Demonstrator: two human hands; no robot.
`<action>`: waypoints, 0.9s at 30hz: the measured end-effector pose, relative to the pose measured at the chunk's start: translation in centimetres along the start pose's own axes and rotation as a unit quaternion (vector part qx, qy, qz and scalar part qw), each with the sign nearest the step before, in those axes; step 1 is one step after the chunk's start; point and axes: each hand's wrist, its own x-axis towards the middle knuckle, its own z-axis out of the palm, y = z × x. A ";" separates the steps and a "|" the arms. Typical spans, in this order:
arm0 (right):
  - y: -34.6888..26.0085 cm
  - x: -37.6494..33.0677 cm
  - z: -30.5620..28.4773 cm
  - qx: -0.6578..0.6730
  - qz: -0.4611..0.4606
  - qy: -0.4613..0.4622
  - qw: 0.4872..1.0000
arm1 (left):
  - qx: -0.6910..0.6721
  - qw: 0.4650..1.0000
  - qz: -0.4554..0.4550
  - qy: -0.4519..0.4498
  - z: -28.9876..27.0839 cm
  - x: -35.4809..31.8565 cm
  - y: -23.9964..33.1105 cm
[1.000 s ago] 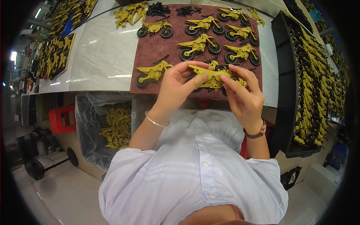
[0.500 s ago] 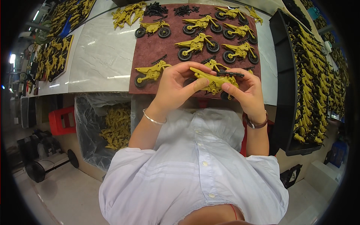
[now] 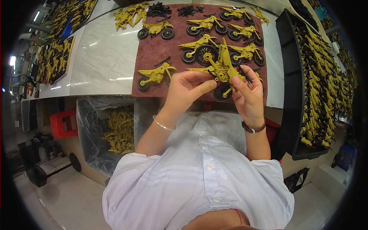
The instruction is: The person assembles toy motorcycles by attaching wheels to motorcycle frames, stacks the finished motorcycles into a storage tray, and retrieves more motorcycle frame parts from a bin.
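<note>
Between my hands is a yellow toy motorcycle (image 3: 225,71) with black wheels and a black handlebar (image 3: 245,74). It is tilted, its rear wheel and seat upward and its front wheel down by my right fingers. My right hand (image 3: 248,94) grips it near the handlebar, thumb on the yellow body. My left hand (image 3: 188,85) is closed at its other side, with the fingertips partly hidden behind the body. Just left of my left hand, another toy motorcycle (image 3: 155,75) lies on the dark red cloth (image 3: 168,50). Several more lie beyond the held one.
Yellow parts (image 3: 130,15) and black parts (image 3: 159,9) are heaped at the table's far side. A black crate (image 3: 291,84) full of yellow-and-black pieces stands at right. Below the table at left, a plastic-lined bin (image 3: 90,134) holds yellow pieces; a red stool (image 3: 57,124) stands beside it.
The toy motorcycle has been turned from lying nearly level to tilted up, with its rear wheel now showing. My right hand has shifted lower around the handlebar end; my left hand has moved slightly.
</note>
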 end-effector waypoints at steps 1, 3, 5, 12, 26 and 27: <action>0.1 0.0 0.0 -0.012 0.017 -0.005 1.000 | 0.013 1.000 0.005 0.017 0.1 -0.1 0.0; 0.0 0.0 0.9 -0.086 0.036 0.005 0.996 | 0.025 0.999 0.009 0.034 0.3 -0.2 0.0; 0.1 -0.1 1.0 -0.126 0.039 -0.012 0.991 | 0.060 0.997 0.031 0.049 0.5 -0.3 0.0; 0.5 -0.3 1.6 -0.196 0.001 -0.028 0.980 | 0.071 0.995 0.062 0.029 0.6 -0.9 0.1; 1.2 -0.7 1.7 -0.254 -0.065 -0.049 0.964 | 0.189 0.969 0.154 0.049 0.4 -1.2 0.1; 1.2 -0.6 1.6 -0.232 -0.061 -0.050 0.970 | 0.188 0.969 0.154 0.048 0.5 -1.2 0.1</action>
